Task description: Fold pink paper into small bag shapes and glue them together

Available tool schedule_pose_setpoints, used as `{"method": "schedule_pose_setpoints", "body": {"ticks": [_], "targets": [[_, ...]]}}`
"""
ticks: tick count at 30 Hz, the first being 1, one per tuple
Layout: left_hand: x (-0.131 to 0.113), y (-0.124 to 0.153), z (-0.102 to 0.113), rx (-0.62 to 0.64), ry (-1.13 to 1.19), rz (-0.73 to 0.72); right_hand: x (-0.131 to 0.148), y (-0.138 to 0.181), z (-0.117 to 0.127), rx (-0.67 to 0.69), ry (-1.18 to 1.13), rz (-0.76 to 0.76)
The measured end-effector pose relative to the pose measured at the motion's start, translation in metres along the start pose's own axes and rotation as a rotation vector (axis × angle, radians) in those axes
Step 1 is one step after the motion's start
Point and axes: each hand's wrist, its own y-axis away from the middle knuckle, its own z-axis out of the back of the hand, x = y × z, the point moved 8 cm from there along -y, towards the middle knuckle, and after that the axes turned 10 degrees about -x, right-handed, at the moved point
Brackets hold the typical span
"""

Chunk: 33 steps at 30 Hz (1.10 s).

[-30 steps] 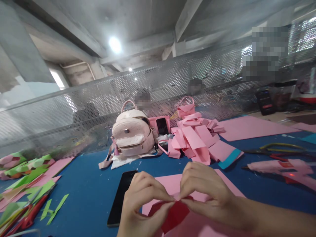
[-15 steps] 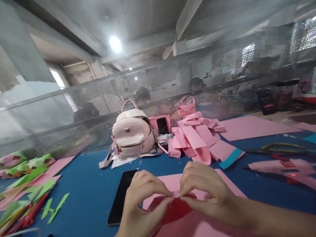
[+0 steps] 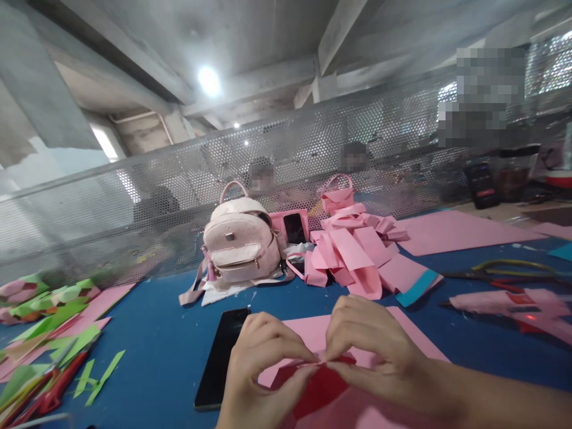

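Note:
A folded piece of pink paper (image 3: 319, 390), red in the shade on its inner side, is pinched along its upper edge by both hands. My left hand (image 3: 270, 363) grips that edge between thumb and fingers, closed. Right beside it, fingertips almost touching, my right hand (image 3: 373, 342) pinches the same edge. Beneath the hands lies a flat pink sheet (image 3: 409, 325) on the blue table (image 3: 152, 351). A black phone (image 3: 221, 357) rests just left of my left hand. The lower part of the folded paper runs out of view.
Behind stand a pale pink backpack (image 3: 239, 238) and a heap of pink paper pieces (image 3: 353, 250). To the right lie a pink glue gun (image 3: 509, 301) and scissors (image 3: 504, 271). Red-handled scissors (image 3: 65, 381) and green paper strips (image 3: 105, 378) lie left. A perforated metal screen (image 3: 179, 185) borders the table.
My left hand has shifted slightly right along the paper's edge, its fingertips now closer to the right hand's. The right hand has barely moved.

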Motion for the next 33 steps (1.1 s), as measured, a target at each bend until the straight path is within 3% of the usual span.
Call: {"method": "schedule_pose_setpoints", "body": {"ticks": [33], "targets": [[0.0025,0.0026,-0.0019,0.013,0.066,0.052,-0.0014,0.0027,-0.0012,0.001,-0.01,-0.002]]}}
